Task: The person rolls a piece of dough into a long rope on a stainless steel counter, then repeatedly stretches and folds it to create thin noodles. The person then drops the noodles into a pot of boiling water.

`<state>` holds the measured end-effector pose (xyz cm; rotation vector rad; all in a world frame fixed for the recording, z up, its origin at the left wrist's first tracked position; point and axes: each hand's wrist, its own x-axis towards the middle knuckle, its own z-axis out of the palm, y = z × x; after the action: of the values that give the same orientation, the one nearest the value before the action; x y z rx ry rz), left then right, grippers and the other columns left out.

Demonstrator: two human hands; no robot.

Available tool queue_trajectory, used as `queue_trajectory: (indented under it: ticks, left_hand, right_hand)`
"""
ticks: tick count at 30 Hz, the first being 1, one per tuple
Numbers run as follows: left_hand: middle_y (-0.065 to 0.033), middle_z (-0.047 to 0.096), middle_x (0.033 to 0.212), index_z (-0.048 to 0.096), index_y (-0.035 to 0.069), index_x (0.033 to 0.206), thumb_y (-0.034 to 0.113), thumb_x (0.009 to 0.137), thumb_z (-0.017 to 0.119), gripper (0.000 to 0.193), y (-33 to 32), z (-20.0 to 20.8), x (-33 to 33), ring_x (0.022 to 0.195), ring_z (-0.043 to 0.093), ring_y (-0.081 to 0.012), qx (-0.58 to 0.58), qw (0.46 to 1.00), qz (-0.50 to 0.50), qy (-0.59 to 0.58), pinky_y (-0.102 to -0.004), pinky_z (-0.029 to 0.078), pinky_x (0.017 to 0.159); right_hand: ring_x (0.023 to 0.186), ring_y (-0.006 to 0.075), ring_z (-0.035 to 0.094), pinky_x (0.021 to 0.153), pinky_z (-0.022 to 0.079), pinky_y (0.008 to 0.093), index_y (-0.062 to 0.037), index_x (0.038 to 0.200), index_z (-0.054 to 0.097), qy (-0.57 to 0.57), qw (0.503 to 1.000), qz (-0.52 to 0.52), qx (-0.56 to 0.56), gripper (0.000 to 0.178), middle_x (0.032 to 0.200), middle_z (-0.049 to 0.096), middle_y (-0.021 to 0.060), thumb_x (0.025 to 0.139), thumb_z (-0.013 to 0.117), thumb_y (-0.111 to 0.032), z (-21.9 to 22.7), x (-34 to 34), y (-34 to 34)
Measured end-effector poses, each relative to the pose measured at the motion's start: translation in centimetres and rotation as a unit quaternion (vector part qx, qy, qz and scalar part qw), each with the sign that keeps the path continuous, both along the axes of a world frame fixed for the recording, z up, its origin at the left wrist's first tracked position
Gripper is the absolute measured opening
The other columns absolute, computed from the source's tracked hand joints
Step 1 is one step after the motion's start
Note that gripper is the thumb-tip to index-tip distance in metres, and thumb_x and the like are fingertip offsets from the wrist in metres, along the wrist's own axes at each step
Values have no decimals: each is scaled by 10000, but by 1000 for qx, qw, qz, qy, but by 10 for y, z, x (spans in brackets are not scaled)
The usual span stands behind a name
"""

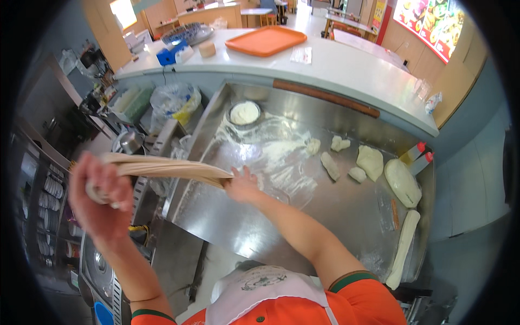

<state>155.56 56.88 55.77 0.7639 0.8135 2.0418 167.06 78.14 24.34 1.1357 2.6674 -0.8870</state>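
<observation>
A bundle of stretched noodles [168, 166] hangs between my hands, its many thin strands running side by side. My left hand [103, 192], raised beyond the left edge of the steel worktop, is closed on one end, with a lump of dough by the fingers. My right hand [244, 185] is at the other end, over the worktop [238, 216]; its fingers curl around the strands there, some fingertips standing up. A floury patch [281, 157] spreads behind my right hand. Beyond it sits a round bowl of white flour [245, 112].
Several dough pieces [330, 166] lie right of the flour, beside a large wrapped dough [402, 183] and a long dough roll [403, 249]. Red-capped bottles [414, 153] stand at the right wall. A rolling pin [325, 98] lies along the back edge; an orange tray [265, 41] rests on the counter.
</observation>
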Motion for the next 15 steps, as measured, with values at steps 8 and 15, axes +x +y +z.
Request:
queue_trajectory:
  ticks: [8,15]
  left_hand:
    - [-56,377,706,372,97,794,292,1071,229,368,-121,30,-70,572,377,-158,158,978,-134,-32,-293,360,466]
    - [-53,347,762,404,74,872,270,1062,298,292,-163,85,-162,646,365,-169,148,970,-173,-83,-305,377,556]
  right_hand:
    - [1445,451,109,1141,118,615,-353,1416,451,-82,991,-106,31,484,1597,191,61,948,423,-471,-18,104,33]
    - [1416,362,220,1107,193,577,-186,1346,553,112,953,-205,193,494,1518,362,40,944,430,-445,70,153,112]
